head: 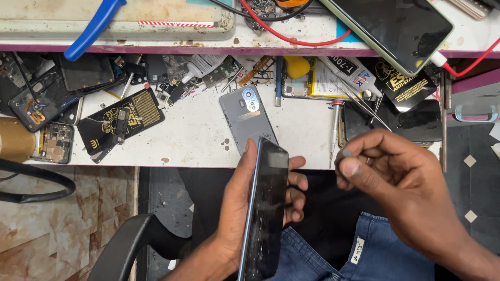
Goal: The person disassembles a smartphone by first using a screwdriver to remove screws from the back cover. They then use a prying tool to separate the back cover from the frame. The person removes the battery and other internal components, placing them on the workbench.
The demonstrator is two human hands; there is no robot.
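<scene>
Our left hand [245,208] is wrapped round a dark phone [265,208], thumb along the near long edge, fingertips [298,179] curling over the far edge. Grip is firm but not tight. Phone stands tilted on its side over our lap, just in front of the bench edge, cracked glass facing right. Its lower end runs out of frame, so we can't see the bottom.

Our right hand [401,182] hovers just right of the phone, not touching it. Thumb & forefinger are pressed together, other fingers loosely curled. Something may be pinched there, but it's too small to make out; we can't tell if anything's held.

On the white bench [198,135], right behind the phone top, lies a grey back cover [247,117] w/ camera ring, its lower corner hidden by the phone. A thin screwdriver [335,130] lies just beside the right hand; tweezers [364,106] partly under it. Black anti-static bag [122,122] sits to the left, w/ stripped phone frames & boards in a blurry heap. Upper shelf has a blue-handled tool [91,28], cut off, and a big phone [396,26] w/ red cable [291,39].
</scene>
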